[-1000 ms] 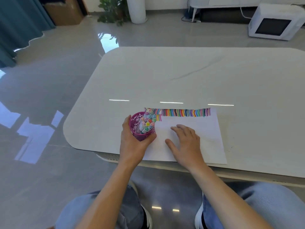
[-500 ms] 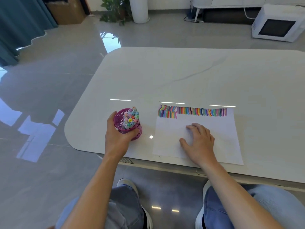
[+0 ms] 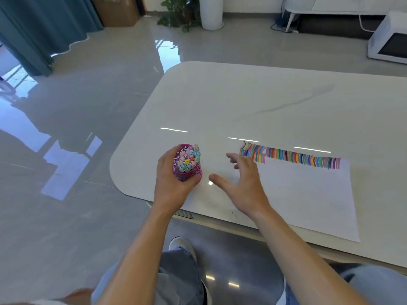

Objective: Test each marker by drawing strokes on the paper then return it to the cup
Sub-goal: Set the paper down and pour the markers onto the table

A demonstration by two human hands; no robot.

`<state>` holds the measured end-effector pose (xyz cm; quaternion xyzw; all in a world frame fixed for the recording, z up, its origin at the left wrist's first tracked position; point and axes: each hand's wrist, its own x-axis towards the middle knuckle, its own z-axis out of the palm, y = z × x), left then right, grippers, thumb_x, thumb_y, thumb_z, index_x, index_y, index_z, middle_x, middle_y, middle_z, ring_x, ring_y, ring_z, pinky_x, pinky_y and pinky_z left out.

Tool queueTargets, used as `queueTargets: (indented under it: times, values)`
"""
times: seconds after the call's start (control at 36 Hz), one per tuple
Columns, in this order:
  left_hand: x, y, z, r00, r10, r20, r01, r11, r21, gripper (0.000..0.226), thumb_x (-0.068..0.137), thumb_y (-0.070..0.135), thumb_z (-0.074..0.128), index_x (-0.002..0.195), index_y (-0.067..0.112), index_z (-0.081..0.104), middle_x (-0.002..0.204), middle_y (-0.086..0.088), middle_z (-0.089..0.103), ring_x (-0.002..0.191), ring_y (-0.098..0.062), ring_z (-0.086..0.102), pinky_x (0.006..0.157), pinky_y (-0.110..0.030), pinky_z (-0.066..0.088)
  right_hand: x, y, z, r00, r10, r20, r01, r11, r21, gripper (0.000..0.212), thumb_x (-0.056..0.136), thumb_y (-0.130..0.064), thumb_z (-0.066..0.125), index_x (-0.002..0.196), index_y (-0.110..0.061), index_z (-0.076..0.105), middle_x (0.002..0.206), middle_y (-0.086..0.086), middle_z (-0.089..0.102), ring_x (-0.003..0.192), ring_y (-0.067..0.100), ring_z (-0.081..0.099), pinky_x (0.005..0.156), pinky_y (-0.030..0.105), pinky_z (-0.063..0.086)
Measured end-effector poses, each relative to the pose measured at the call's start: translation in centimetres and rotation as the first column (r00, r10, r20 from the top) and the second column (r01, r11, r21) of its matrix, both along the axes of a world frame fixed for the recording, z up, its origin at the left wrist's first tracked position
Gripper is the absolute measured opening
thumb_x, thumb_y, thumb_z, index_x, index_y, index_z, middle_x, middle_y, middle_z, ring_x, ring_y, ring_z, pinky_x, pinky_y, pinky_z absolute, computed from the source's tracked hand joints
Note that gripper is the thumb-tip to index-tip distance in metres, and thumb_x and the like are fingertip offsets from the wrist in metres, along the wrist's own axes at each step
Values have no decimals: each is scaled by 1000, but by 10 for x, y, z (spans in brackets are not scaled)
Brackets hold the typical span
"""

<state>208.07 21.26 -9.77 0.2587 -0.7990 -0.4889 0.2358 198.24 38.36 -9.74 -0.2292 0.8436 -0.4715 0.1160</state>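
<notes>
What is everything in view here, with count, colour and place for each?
table: one, white, rounded, right of view
paper: one sheet, white, table's near right edge
strokes: one row, many colours, paper's far edge
cup: one, purple, left of the paper
markers: many, pastel caps, standing in the cup
curtain: one, teal, far left
box: one, brown, beside the curtain
plant: one, green, floor by far wall
appliance: one, white, floor, far right
legs: two, blue jeans, bottom edge
hands: two; left hand grips the cup, right hand open, fingers spread, between cup and paper
</notes>
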Motion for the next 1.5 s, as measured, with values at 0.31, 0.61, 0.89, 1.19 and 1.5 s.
queueTargets:
  times: [0.31,0.61,0.89,1.19,1.5]
  values:
    - [-6,-4,-13,1000,16,-5,-16,996,-89,67,78,24,82,135,42,50,143,16,36,126,0,47,90,-9,50,13,-77,7,994,107,18,-102,978,-182,102,53,-69,88,140,-34,48,118,-9,43,122,10,48,103,32,53]
    - [-10,-12,-17,999,0,-32,-5,989,-149,71,71,24,85,128,50,51,135,25,40,120,7,49,85,0,42,11,-91,5,994,-3,-108,-22,973,-229,66,64,-59,88,116,-27,64,108,-9,42,111,10,55,87,23,56]
    - [-14,-13,-14,999,-3,-44,-4,990,-142,66,70,43,74,132,42,51,134,22,41,118,10,49,85,0,40,7,-101,17,949,29,-314,-70,990,-121,53,79,-52,76,121,-25,56,108,-6,55,98,11,57,76,27,56]
    - [-15,-14,-15,1000,10,3,-10,992,-129,67,75,50,72,136,36,48,139,17,40,118,8,50,84,1,42,5,-110,30,845,87,-527,-77,996,41,30,86,-42,64,104,-18,64,95,-2,61,81,18,60,60,33,54]
    - [-16,-14,-15,999,21,36,-16,991,-135,75,73,47,75,140,27,46,140,15,41,121,2,50,88,-1,41,3,-116,33,807,55,-589,-60,998,11,15,87,-28,69,93,-14,71,81,1,62,63,23,60,48,31,48]
